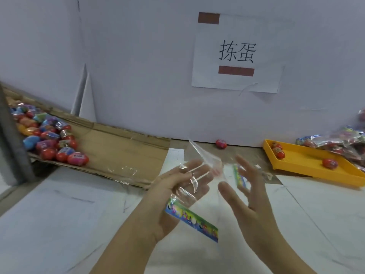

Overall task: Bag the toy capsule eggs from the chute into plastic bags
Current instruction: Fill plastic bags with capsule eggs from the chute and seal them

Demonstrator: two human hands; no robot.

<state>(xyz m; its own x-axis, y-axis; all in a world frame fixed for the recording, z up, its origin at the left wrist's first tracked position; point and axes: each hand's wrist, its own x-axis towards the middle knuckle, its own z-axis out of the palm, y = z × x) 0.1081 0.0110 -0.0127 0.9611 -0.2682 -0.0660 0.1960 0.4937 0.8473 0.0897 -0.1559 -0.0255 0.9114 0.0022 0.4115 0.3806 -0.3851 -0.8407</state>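
While the clear plastic bag with a colourful header strip (pixel 192 219) lay across the left hand's (pixel 164 204) flat, open grip, the right hand (pixel 248 196) hovered beside it, grip spread and empty. Red and blue toy capsule eggs (pixel 59 147) crowded the brown cardboard chute (pixel 122 147), left; a yellow plastic tray (pixel 308 159) held a few more, right. The white paper sign (pixel 237 54) read "拣蛋".

Bare left hand (pixel 175 200) on bare left forearm (pixel 122 244), bare right hand (pixel 256 202) on bare right forearm (pixel 286 254).

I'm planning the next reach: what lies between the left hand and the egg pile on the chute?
Head view: no objects, just the cardboard chute, with a glossy clear patch, between left hand and egg pile.
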